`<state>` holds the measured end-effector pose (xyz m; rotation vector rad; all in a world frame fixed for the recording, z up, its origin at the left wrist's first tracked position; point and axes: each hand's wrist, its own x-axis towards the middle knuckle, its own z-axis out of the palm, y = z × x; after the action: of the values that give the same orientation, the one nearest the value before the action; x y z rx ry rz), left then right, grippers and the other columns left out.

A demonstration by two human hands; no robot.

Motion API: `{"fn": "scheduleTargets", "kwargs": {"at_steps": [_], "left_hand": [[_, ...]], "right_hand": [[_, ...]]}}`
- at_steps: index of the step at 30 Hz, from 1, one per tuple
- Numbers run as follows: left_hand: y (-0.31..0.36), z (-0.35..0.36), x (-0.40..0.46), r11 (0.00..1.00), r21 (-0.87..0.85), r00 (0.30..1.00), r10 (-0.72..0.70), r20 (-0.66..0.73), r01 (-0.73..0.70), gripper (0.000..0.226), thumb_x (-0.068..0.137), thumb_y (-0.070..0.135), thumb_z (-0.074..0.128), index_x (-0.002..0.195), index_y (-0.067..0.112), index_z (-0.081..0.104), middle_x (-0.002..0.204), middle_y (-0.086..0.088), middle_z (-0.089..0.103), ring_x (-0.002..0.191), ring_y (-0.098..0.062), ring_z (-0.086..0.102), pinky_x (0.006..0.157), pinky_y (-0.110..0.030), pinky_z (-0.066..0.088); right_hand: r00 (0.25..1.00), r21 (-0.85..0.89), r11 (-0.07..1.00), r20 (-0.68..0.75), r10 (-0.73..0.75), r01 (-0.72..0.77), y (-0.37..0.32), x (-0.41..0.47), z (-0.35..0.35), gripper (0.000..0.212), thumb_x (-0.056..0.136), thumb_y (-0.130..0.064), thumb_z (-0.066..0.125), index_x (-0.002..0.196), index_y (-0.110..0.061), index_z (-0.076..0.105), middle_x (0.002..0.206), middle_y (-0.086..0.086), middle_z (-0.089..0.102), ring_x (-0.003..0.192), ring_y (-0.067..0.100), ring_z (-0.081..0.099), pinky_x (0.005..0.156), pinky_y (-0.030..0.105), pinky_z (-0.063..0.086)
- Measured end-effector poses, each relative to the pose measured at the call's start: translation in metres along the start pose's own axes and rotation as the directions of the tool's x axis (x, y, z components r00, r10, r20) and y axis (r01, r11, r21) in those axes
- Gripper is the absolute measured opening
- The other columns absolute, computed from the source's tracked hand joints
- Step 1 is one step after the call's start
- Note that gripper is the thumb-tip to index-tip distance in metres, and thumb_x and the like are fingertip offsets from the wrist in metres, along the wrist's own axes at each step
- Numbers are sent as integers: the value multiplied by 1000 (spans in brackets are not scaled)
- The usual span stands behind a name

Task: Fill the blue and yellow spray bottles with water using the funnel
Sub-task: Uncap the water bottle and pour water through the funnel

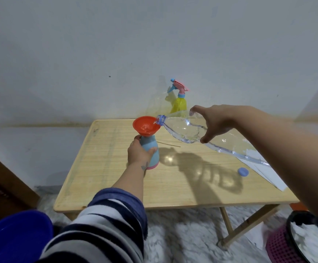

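A light blue spray bottle (153, 149) with a pink base stands on the wooden table (116, 183), its spray head off. An orange funnel (146, 126) sits in its neck. My left hand (138, 153) grips the bottle's body. My right hand (214, 123) holds a large clear plastic water bottle (182, 130) tilted almost flat, its mouth over the funnel rim, water running in. The yellow spray bottle (180, 105) with a pink and blue trigger head stands at the table's far edge by the wall.
A blue bottle cap (243, 171) lies on the table at the right, near white paper sheets (268, 173). A thin stick (168, 144) lies behind the blue bottle. A blue basin (16, 238) sits lower left, a pink basket (285, 245) lower right on the floor.
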<state>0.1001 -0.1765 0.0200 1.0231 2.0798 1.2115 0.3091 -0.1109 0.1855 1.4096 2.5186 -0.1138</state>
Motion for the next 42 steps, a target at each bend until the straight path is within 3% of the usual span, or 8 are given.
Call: {"fn": "scheduleTargets", "kwargs": {"at_steps": [5, 10, 16, 25, 33, 42], "left_hand": [[0, 0, 0, 1000, -3, 1000, -2, -6, 2, 68, 75, 26, 79, 134, 17, 47, 130, -4, 57, 118, -27, 55, 100, -45, 47], [-1, -1, -1, 1000, 3, 1000, 4, -11, -4, 68, 75, 26, 80, 134, 15, 47, 130, -5, 57, 119, -27, 54, 101, -44, 46], [1, 0, -1, 1000, 16, 1000, -4, -20, 5, 68, 75, 27, 80, 133, 16, 47, 131, -4, 56, 119, -27, 54, 101, -44, 45], [-2, 2, -1, 1000, 14, 1000, 18, -26, -17, 68, 76, 26, 78, 135, 15, 46, 131, -6, 56, 119, -28, 54, 100, -43, 46], [-5, 3, 0, 1000, 8, 999, 27, -39, -26, 68, 76, 27, 79, 135, 15, 46, 132, -6, 56, 119, -28, 54, 100, -43, 46], [-7, 3, 0, 999, 16, 999, 32, -36, -32, 70, 76, 29, 79, 136, 16, 45, 132, -4, 56, 118, -27, 55, 98, -40, 47]], "right_hand": [[999, 93, 996, -40, -12, 15, 0, 2, 15, 93, 66, -47, 78, 137, -35, 20, 79, 0, 57, 83, 28, 59, 73, 35, 48], [995, 300, 952, -91, -40, 65, 0, 8, 33, 92, 64, -47, 78, 135, -35, 20, 85, 3, 68, 84, 25, 64, 82, 41, 53], [967, 557, 819, -254, 11, 137, 4, 4, 43, 81, 72, -32, 78, 133, -30, 25, 81, 3, 71, 80, 21, 64, 77, 33, 48], [772, 754, 630, -510, 381, 187, 33, 23, 67, 87, 72, -39, 78, 136, -30, 19, 98, 7, 62, 85, 22, 61, 82, 32, 48], [655, 857, 448, -494, 571, 255, 41, 47, 93, 83, 75, -34, 77, 135, -28, 19, 110, 10, 59, 101, 27, 59, 86, 33, 43], [587, 867, 417, -494, 642, 273, 45, 49, 111, 90, 74, -34, 79, 138, -21, 17, 113, 10, 58, 105, 22, 57, 93, 30, 42]]}}
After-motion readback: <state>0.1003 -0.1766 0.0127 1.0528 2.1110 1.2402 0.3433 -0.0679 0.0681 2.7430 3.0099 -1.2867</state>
